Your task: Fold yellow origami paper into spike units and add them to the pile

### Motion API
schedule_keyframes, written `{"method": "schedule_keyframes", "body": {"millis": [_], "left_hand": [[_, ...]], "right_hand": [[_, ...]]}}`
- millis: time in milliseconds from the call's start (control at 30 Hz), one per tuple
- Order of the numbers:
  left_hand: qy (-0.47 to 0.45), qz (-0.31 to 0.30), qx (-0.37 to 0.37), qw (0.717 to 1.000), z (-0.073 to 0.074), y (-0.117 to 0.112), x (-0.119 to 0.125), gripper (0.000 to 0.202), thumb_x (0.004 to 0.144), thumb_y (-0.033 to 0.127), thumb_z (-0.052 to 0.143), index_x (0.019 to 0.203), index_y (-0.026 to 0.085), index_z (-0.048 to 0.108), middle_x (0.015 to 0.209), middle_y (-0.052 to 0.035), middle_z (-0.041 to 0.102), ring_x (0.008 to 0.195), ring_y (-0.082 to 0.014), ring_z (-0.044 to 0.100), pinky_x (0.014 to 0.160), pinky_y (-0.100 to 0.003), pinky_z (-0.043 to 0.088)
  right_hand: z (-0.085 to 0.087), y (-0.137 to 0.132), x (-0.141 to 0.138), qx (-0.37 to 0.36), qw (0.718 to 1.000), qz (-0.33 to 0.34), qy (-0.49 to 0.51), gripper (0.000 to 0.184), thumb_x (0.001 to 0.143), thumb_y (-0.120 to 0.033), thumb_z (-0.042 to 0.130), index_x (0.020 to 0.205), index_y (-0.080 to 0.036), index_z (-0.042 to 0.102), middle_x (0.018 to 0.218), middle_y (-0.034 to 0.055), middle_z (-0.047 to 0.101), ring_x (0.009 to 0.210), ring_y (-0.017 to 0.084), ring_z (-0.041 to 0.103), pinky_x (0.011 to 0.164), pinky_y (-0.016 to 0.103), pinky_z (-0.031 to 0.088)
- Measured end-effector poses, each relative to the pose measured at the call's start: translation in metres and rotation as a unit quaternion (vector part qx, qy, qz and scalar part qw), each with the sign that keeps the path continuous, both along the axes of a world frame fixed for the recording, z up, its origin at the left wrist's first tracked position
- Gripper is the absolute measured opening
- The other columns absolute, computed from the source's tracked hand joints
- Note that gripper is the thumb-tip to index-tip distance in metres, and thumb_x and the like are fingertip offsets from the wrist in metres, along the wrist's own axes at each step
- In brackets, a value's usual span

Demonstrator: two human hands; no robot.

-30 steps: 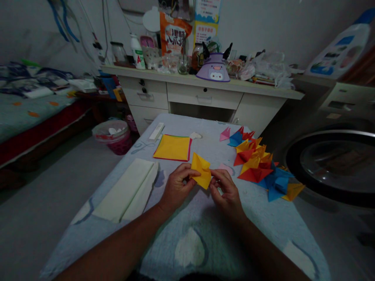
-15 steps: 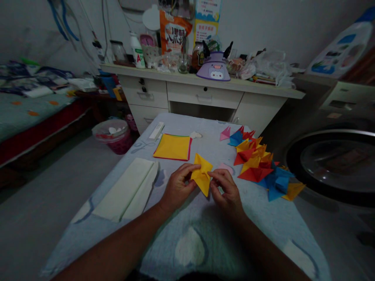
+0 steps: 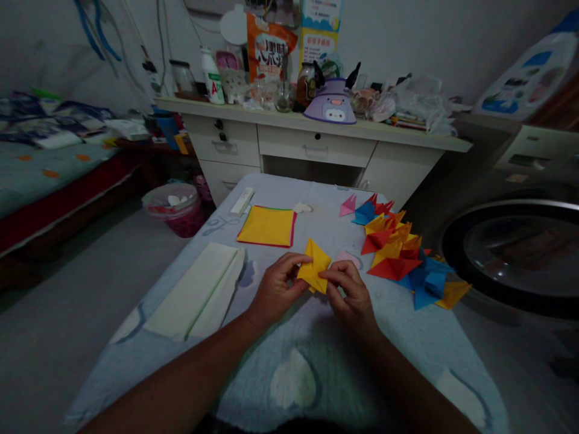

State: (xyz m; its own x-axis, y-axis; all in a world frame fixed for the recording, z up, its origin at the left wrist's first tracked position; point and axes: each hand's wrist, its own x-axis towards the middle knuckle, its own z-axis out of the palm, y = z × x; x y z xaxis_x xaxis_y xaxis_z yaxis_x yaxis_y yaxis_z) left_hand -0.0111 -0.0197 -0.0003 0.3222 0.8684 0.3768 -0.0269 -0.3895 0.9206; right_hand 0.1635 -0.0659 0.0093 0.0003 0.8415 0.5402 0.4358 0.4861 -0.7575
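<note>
A folded piece of yellow origami paper [image 3: 315, 265] is held just above the table between both hands. My left hand [image 3: 280, 289] pinches its left edge between thumb and fingers. On the opposite side my right hand [image 3: 350, 292] grips the lower right part, its thumb and index finger closed on the paper. Beyond my hands lies a stack of square paper [image 3: 266, 226], yellow on top with red and green edges showing. To the right several folded paper shapes [image 3: 393, 247] in red, yellow, blue and pink sit in a crowded row.
A pale folded cloth or paper [image 3: 194, 292] lies on the left of the cloth-covered table [image 3: 289, 380]. A small white box [image 3: 242, 201] rests near the far left edge. Behind stands a cluttered desk [image 3: 312, 144]; a washing machine [image 3: 520, 181] is at right, a pink bin [image 3: 181, 211] at left.
The lower point of the yellow paper has been folded up, so the piece looks shorter. Both hands keep hold of it, with my right fingers shifted slightly lower.
</note>
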Motion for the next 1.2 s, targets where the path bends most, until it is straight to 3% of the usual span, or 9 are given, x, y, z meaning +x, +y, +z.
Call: {"method": "schedule_keyframes", "body": {"millis": [200, 367, 467, 567, 667, 900, 1100, 1200], "left_hand": [[0.059, 0.001, 0.068, 0.996, 0.011, -0.002, 0.000, 0.017, 0.076, 0.016, 0.068, 0.092, 0.020, 0.069, 0.095, -0.0041, 0.060, 0.085, -0.0148, 0.059, 0.070, -0.024, 0.047], [0.093, 0.009, 0.070, 0.993, 0.010, -0.003, 0.002, 0.004, 0.079, 0.022, 0.068, 0.080, 0.018, 0.068, 0.077, -0.0009, 0.059, 0.073, -0.0133, 0.057, 0.067, -0.025, 0.045], [0.088, 0.018, 0.048, 0.995, 0.008, -0.003, 0.003, 0.004, 0.079, 0.021, 0.067, 0.079, 0.017, 0.065, 0.076, -0.0005, 0.062, 0.072, -0.0133, 0.058, 0.067, -0.025, 0.045], [0.079, 0.025, 0.007, 0.997, 0.006, -0.004, 0.004, 0.011, 0.077, 0.019, 0.068, 0.085, 0.018, 0.062, 0.078, 0.0014, 0.063, 0.072, -0.0126, 0.060, 0.066, -0.023, 0.045], [0.059, 0.015, -0.019, 0.998, 0.005, -0.006, 0.006, 0.021, 0.076, 0.017, 0.067, 0.093, 0.020, 0.056, 0.082, 0.0028, 0.063, 0.074, -0.0115, 0.060, 0.067, -0.021, 0.045], [0.033, -0.052, -0.083, 0.995, 0.006, -0.010, 0.008, 0.036, 0.075, 0.015, 0.063, 0.107, 0.023, 0.048, 0.081, 0.0037, 0.062, 0.075, -0.0122, 0.062, 0.068, -0.023, 0.046], [0.066, -0.105, -0.113, 0.986, 0.008, -0.009, 0.009, 0.029, 0.075, 0.017, 0.063, 0.101, 0.021, 0.051, 0.085, 0.0005, 0.064, 0.074, -0.0129, 0.061, 0.065, -0.022, 0.045], [0.115, -0.117, -0.109, 0.980, 0.009, -0.008, 0.008, 0.022, 0.076, 0.026, 0.065, 0.096, 0.018, 0.058, 0.082, 0.0006, 0.063, 0.071, -0.0128, 0.057, 0.063, -0.022, 0.042]], "right_hand": [[0.003, 0.001, -0.001, -0.001, 1.000, 0.015, 0.013, 0.017, 0.085, -0.016, 0.056, 0.092, -0.026, 0.068, 0.088, 0.0029, 0.052, 0.084, 0.017, 0.055, 0.074, 0.031, 0.047], [0.005, 0.000, -0.002, -0.027, 0.999, 0.024, 0.005, 0.008, 0.085, -0.019, 0.056, 0.085, -0.023, 0.063, 0.085, 0.0023, 0.052, 0.074, 0.015, 0.053, 0.065, 0.029, 0.045], [0.003, 0.000, -0.001, -0.021, 1.000, -0.013, 0.003, 0.007, 0.082, -0.019, 0.059, 0.088, -0.023, 0.058, 0.088, 0.0020, 0.053, 0.074, 0.015, 0.050, 0.065, 0.029, 0.043], [-0.001, 0.002, 0.002, -0.016, 0.997, -0.074, 0.015, 0.030, 0.076, -0.023, 0.066, 0.104, -0.024, 0.054, 0.099, 0.0042, 0.053, 0.089, 0.019, 0.051, 0.075, 0.032, 0.043], [-0.001, 0.004, 0.005, -0.050, 0.996, -0.055, 0.046, 0.045, 0.076, -0.029, 0.066, 0.118, -0.024, 0.050, 0.107, 0.0060, 0.052, 0.098, 0.021, 0.051, 0.082, 0.035, 0.042], [0.003, 0.005, 0.008, -0.141, 0.979, 0.079, 0.125, 0.021, 0.086, -0.037, 0.056, 0.099, -0.022, 0.063, 0.089, 0.0029, 0.057, 0.083, 0.018, 0.054, 0.075, 0.031, 0.045], [0.000, 0.005, 0.008, -0.167, 0.972, 0.072, 0.151, 0.017, 0.082, -0.037, 0.063, 0.089, -0.021, 0.063, 0.080, 0.0006, 0.056, 0.074, 0.016, 0.054, 0.067, 0.027, 0.044], [0.000, 0.006, 0.008, -0.166, 0.973, 0.070, 0.147, 0.015, 0.084, -0.035, 0.062, 0.083, -0.020, 0.063, 0.076, 0.0005, 0.056, 0.073, 0.015, 0.054, 0.066, 0.027, 0.044]]}}
